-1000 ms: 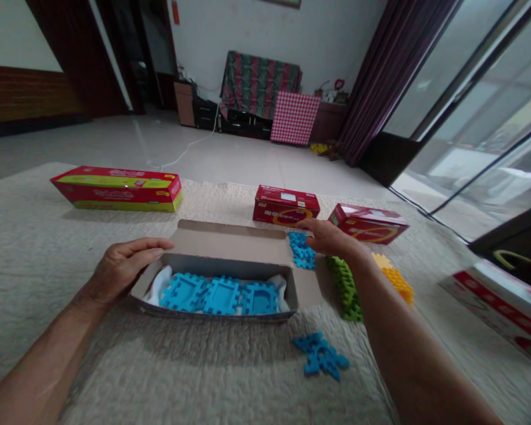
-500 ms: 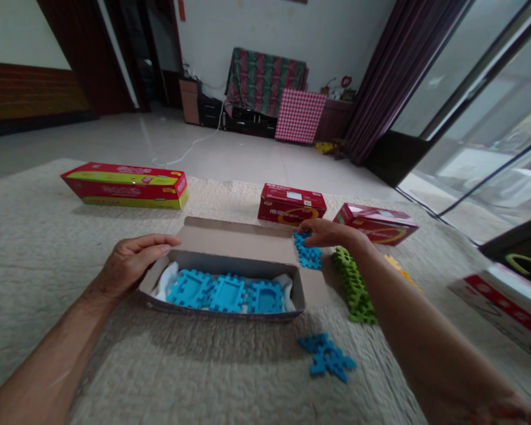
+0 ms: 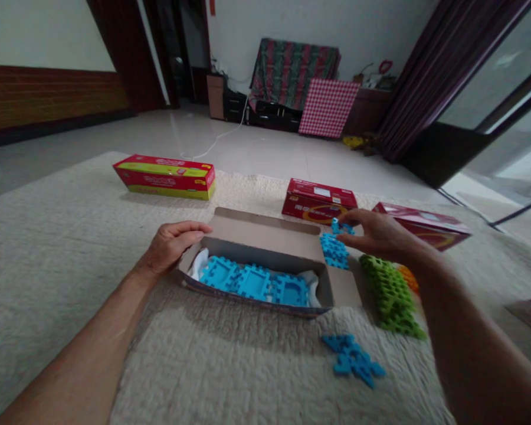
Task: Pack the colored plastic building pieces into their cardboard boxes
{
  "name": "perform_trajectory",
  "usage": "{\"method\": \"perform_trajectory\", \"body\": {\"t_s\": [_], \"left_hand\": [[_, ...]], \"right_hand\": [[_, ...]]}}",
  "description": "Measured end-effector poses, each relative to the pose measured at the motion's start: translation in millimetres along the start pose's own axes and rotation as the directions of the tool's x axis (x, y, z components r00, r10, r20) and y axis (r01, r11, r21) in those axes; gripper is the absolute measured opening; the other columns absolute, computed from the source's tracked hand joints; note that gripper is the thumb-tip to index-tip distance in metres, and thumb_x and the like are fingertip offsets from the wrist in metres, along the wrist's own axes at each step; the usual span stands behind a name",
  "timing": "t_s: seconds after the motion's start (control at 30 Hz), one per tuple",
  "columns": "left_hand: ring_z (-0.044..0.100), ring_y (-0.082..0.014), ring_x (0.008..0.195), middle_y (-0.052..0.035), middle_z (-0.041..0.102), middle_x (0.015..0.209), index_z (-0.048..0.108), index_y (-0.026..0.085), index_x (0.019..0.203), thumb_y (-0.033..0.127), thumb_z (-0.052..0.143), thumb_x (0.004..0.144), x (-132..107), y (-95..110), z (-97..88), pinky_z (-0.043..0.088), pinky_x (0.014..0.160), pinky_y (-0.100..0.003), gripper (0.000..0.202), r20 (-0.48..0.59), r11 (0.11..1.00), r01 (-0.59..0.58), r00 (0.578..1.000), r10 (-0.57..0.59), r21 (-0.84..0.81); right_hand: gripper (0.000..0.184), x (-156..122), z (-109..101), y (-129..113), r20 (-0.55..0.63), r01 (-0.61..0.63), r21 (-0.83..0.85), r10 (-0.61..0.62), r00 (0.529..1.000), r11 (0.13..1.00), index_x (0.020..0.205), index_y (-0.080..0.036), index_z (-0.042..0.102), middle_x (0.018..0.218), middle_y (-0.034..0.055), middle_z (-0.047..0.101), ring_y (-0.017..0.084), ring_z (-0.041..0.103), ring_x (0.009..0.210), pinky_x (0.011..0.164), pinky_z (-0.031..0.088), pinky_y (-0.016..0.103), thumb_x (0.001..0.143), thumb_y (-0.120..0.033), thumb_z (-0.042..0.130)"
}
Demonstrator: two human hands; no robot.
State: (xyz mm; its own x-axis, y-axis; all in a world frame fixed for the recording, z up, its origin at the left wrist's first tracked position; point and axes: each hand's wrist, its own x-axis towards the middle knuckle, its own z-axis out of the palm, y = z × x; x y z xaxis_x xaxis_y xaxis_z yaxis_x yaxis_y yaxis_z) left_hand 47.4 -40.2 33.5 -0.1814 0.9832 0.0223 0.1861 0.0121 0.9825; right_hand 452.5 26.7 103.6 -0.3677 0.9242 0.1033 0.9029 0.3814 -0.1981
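An open cardboard box lies on the cream carpet with several blue foam puzzle tiles inside on white paper. My left hand rests on the box's left end, fingers curled over its edge. My right hand pinches a small blue foam piece just above a stack of blue tiles at the box's right end.
A green tile stack and orange tiles lie right of the box. Loose blue pieces sit in front. Red boxes lie at the back left, back middle and right.
My right hand has lifted a small blue piece off the blue stack. The camera view has swung to the left. My left hand stays on the box.
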Motion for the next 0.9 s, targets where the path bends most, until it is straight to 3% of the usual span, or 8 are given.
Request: {"method": "perform_trajectory", "body": {"t_s": [0.13,0.23,0.33,0.53,0.7,0.9], "left_hand": [[0.054,-0.0137,0.049,-0.0006,0.067,0.059,0.078,0.017,0.088,0.036,0.069,0.067,2.3,-3.1,-0.6,0.040,0.048,-0.024,0.029,0.016,0.999,-0.033,0.999,0.033,0.027],[0.060,-0.0159,0.059,-0.0031,0.072,0.070,0.078,0.018,0.085,0.035,0.068,0.067,3.6,-4.0,-0.4,0.045,0.055,-0.025,0.027,0.006,0.995,-0.086,0.996,0.086,0.040],[0.062,-0.0168,0.066,-0.0036,0.075,0.079,0.078,0.018,0.084,0.034,0.067,0.068,4.1,-4.7,0.1,0.047,0.060,-0.026,0.025,0.009,0.992,-0.124,0.992,0.123,0.032],[0.056,-0.0136,0.056,-0.0013,0.071,0.069,0.077,0.017,0.088,0.034,0.066,0.069,3.3,-3.2,0.1,0.043,0.054,-0.025,0.027,0.051,0.997,-0.079,0.996,0.079,-0.010],[0.055,-0.0125,0.058,-0.0006,0.069,0.068,0.077,0.017,0.087,0.031,0.067,0.069,3.4,-1.6,0.0,0.043,0.056,-0.025,0.025,0.071,0.994,-0.098,0.992,0.101,-0.038],[0.054,-0.0123,0.058,-0.0006,0.068,0.066,0.077,0.015,0.087,0.033,0.067,0.069,3.2,-1.2,-0.2,0.043,0.057,-0.025,0.027,0.092,0.991,-0.115,0.989,0.120,-0.061]], "right_hand": [[0.030,-15.7,-12.9,-36.2,-0.166,0.127,0.060,-0.115,0.979,0.990,0.098,-0.021,0.066,0.093,0.0093,0.071,0.024,0.065,0.079,0.072,0.051,0.040,0.079,-0.044,0.061],[0.031,-26.5,-13.5,-76.2,-0.212,0.282,0.118,-0.253,0.944,0.952,0.101,-0.021,0.066,0.099,0.0092,0.070,0.024,0.065,0.085,0.075,0.051,0.039,0.081,-0.044,0.062],[0.029,-31.5,-6.1,-120.1,-0.147,0.356,0.180,-0.332,0.932,0.917,0.102,-0.020,0.065,0.100,0.0080,0.069,0.022,0.064,0.086,0.074,0.050,0.036,0.082,-0.040,0.064],[0.030,-18.0,17.4,-188.9,-0.015,0.379,0.211,-0.385,0.923,0.901,0.105,-0.017,0.064,0.099,0.0079,0.067,0.020,0.061,0.084,0.075,0.047,0.032,0.080,-0.033,0.068],[0.027,-9.8,29.0,-217.7,0.031,0.364,0.151,-0.372,0.928,0.919,0.104,-0.015,0.063,0.100,0.0109,0.064,0.022,0.059,0.089,0.079,0.046,0.035,0.082,-0.031,0.063],[0.030,-7.3,35.6,-223.9,0.026,0.383,0.139,-0.390,0.920,0.913,0.107,-0.015,0.061,0.104,0.0123,0.063,0.024,0.059,0.092,0.081,0.047,0.037,0.081,-0.029,0.065]]}}
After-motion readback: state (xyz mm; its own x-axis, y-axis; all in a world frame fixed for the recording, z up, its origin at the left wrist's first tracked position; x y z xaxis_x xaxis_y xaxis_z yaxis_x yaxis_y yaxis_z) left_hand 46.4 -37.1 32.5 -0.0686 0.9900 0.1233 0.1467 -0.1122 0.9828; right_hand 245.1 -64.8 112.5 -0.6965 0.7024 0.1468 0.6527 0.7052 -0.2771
